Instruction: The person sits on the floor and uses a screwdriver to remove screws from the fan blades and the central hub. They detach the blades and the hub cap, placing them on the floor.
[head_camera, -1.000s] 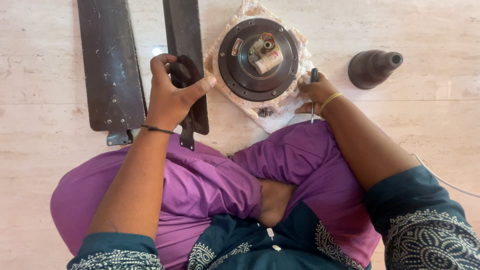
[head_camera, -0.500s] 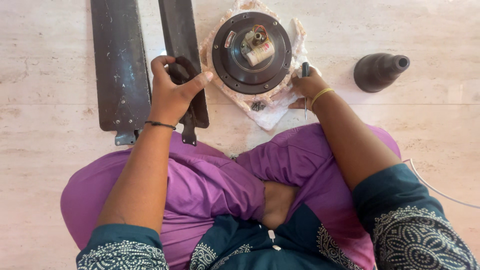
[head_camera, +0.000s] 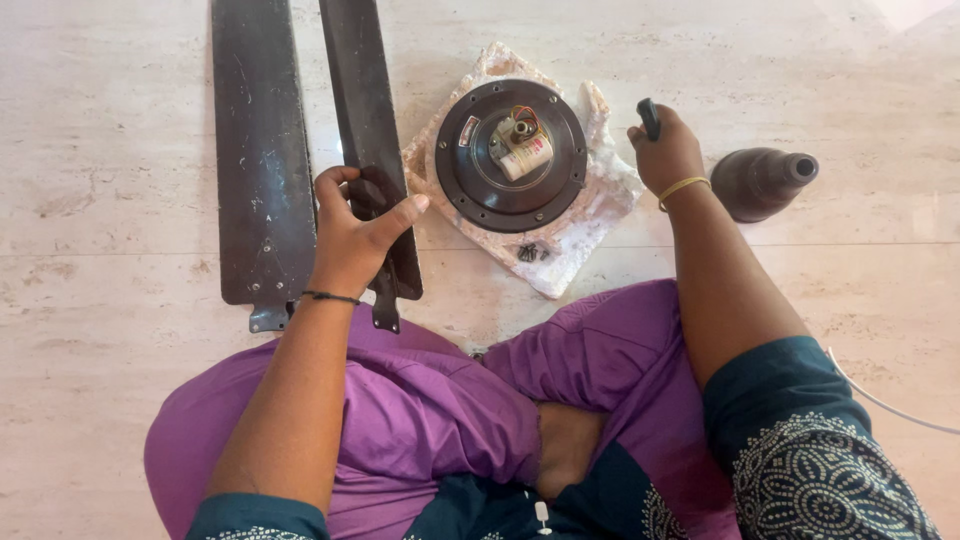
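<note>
seated cross-legged on a pale stone floor (head_camera: 120, 420), purple trousers and a dark teal patterned top filling the lower frame. left hand (head_camera: 352, 235) wrapped around the near end of a dark brown ceiling fan blade (head_camera: 365, 110) — thumb stretched across its right edge, fingers curled over the left, grip closed on the blade just above its metal mounting bracket (head_camera: 385, 305), which pokes out below the wrist. thin black thread band on that wrist. second fan blade (head_camera: 262, 150) flat on the floor just to the left, parallel, its own bracket at the near end, not touched.

right hand (head_camera: 668, 155) raised beside the motor, fist closed around a screwdriver — only the black handle tip (head_camera: 648, 115) showing above the knuckles, shaft hidden, so probably a screwdriver rather than certainly. yellow bangle on that wrist.

between the two hands, round dark fan motor (head_camera: 511, 155) lying face up on a crumpled whitish cloth (head_camera: 590, 215), with a pale cylindrical capacitor and coloured wires at its hub. small cluster of dark screws (head_camera: 530, 251) on the cloth's near corner, apart from both hands. dark bell-shaped canopy cup (head_camera: 760, 182) lying on its side on the floor just right of the right forearm. thin white cable (head_camera: 880, 395) trailing across the floor at lower right.
</note>
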